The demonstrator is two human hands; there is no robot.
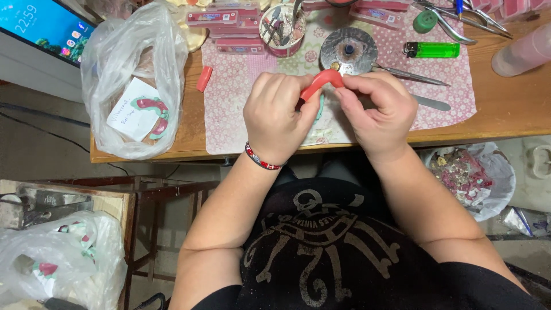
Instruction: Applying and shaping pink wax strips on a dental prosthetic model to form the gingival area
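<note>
Together, both hands pinch a red strip above the table's near edge.

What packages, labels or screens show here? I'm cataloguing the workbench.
Screen: top left, tilted, blue with small coloured icons.
Paper label: white slip inside the clear bag, left table edge.
Pink packs: flat, stacked, top centre on the pink cloth.

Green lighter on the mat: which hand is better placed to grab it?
Probably the right hand: the green lighter lies up on its side. The left hand would cross over, and both pinch the red strip.
</note>
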